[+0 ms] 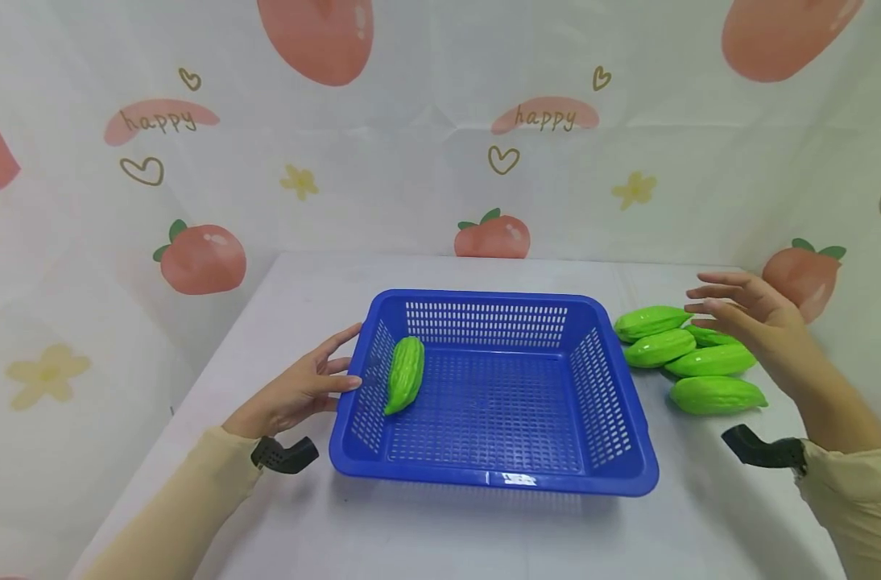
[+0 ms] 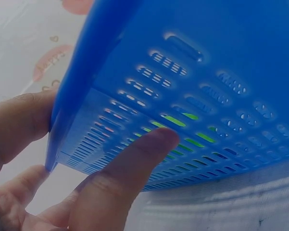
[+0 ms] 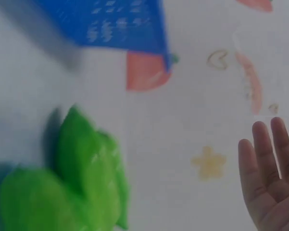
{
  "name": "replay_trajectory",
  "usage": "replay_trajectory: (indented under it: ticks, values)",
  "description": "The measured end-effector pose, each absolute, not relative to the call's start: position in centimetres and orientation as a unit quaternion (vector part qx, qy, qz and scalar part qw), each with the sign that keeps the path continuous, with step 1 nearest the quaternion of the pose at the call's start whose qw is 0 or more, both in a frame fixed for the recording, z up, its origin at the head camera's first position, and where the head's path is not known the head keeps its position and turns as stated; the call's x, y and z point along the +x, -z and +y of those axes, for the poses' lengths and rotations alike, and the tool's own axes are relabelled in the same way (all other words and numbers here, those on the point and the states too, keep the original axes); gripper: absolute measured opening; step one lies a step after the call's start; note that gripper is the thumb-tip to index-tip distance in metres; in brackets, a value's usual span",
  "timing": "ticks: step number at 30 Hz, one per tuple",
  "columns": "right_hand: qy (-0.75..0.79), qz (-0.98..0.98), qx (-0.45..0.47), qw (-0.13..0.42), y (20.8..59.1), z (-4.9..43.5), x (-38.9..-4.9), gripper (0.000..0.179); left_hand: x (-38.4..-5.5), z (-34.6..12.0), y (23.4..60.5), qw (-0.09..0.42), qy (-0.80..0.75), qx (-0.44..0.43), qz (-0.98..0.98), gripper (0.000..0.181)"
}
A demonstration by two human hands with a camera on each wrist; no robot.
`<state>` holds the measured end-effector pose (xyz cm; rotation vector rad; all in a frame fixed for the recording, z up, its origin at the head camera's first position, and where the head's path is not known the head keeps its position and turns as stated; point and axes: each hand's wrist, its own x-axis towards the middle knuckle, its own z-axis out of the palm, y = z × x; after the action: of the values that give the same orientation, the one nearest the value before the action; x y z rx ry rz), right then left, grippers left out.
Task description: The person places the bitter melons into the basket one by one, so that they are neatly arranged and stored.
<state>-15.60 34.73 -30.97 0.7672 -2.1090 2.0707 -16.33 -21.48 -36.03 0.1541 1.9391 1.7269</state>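
Observation:
A blue plastic basket with slotted walls stands on the table. One bright green bitter melon lies inside, along the left wall. My left hand is at the basket's left side, its fingers against the rim; the left wrist view shows the thumb on the slotted outer wall. On the right, my right hand is raised over a group of bitter melons, fingers extended and holding nothing. Nearest in that group are a front bitter melon and one behind it. In the right wrist view, several bitter melons look blurred.
The white table runs back to a printed cloth with peaches, hearts and flowers. Another bitter melon of the group lies close beside the basket's right rim. Black wrist mounts stick out from both sleeves.

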Motion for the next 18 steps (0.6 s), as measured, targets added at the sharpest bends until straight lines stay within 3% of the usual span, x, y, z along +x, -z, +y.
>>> replay_trajectory:
  ticks: [10,18]
  values:
    - [-0.641,-0.732,0.211,0.091,35.6,38.8,-14.3,0.040,-16.2,-21.5,35.8,0.270,-0.650,0.061,0.708,0.088]
    - [-0.564,-0.806,0.151,0.099,38.2,41.0,-13.7,0.039,-16.2,-21.6,36.0,0.271,-0.655,0.060,0.703,0.089]
